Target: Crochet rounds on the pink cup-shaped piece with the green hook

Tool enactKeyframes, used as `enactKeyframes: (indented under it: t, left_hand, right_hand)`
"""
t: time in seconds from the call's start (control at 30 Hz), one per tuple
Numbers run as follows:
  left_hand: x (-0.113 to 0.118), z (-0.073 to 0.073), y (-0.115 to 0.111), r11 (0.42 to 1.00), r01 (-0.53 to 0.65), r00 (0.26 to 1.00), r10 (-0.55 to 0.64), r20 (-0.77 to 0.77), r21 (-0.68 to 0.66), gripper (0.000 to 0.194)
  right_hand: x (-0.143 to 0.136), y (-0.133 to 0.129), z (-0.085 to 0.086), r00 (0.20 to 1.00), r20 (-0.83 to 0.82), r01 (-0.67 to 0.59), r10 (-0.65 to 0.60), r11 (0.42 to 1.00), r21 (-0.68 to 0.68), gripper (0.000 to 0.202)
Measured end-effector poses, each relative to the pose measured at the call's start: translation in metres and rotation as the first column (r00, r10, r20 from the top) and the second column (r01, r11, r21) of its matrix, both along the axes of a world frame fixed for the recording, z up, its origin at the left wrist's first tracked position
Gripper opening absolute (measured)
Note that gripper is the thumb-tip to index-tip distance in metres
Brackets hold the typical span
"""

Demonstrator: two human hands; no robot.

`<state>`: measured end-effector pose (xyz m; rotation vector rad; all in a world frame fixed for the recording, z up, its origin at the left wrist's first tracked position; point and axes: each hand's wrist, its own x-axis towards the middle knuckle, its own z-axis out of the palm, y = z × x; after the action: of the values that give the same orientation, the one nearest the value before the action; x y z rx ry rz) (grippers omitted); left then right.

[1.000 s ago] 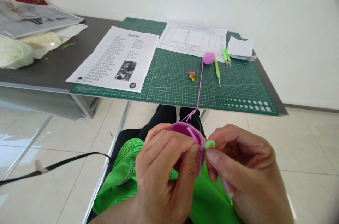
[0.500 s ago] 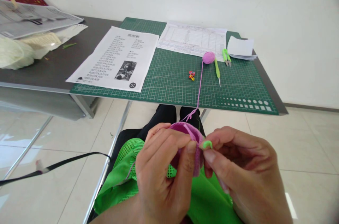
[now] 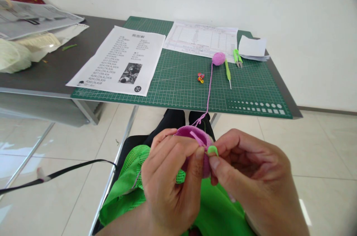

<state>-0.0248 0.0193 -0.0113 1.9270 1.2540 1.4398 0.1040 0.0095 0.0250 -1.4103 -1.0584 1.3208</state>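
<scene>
My left hand [image 3: 173, 171] pinches the rim of a pink crocheted piece [image 3: 205, 169], hollow like a small cup, above my lap. A short pink strip shows inside its opening. At the piece's right edge, my right hand [image 3: 251, 165] holds a small curved green stitch marker [image 3: 213, 149] between thumb and forefinger. The marker's tip meets the rim; whether it passes through a stitch is hidden. Pink yarn [image 3: 209, 91] runs from near the piece up to a yarn ball [image 3: 218, 59] on the table.
On the green cutting mat [image 3: 178, 79] lie a green-handled crochet hook [image 3: 228, 72], green snips [image 3: 237, 58], several coloured stitch markers [image 3: 200, 77] and a printed pattern sheet [image 3: 119, 61]. Behind is a form [image 3: 200, 38]; white paper slips [image 3: 252, 47] are at right. Pale yarn [image 3: 13, 57] sits far left.
The green stitch marker and my right fingers have moved slightly left, closer to my left thumb. The marker has turned and shows more of its curve. My left hand still grips the piece.
</scene>
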Motion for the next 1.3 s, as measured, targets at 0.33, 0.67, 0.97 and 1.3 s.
enactKeyframes:
  t: [0.33, 0.67, 0.97, 1.3]
  left_hand:
    - [-0.002, -0.006, 0.003, 0.994, -0.029, 0.999, 0.032, -0.027, 0.109, 0.021]
    - [-0.008, -0.008, 0.013, 0.972, 0.037, 0.99, -0.003, -0.144, 0.234, 0.025]
    - [-0.003, -0.018, 0.01, 0.976, -0.023, 0.994, 0.045, -0.099, 0.216, 0.021]
    - [0.003, -0.019, 0.008, 0.99, -0.014, 1.0, 0.014, -0.001, 0.138, 0.022]
  right_hand:
    - [0.001, 0.002, -0.005, 0.999, -0.031, 0.018, -0.019, 1.0, -0.005, 0.012]
    - [0.002, 0.002, -0.006, 0.998, -0.001, 0.063, -0.063, 0.997, 0.043, 0.012]
    - [-0.009, 0.005, -0.015, 0.992, -0.015, 0.128, -0.128, 0.988, 0.081, 0.011]
    - [-0.007, 0.004, -0.016, 0.992, -0.064, 0.114, -0.107, 0.987, 0.116, 0.012]
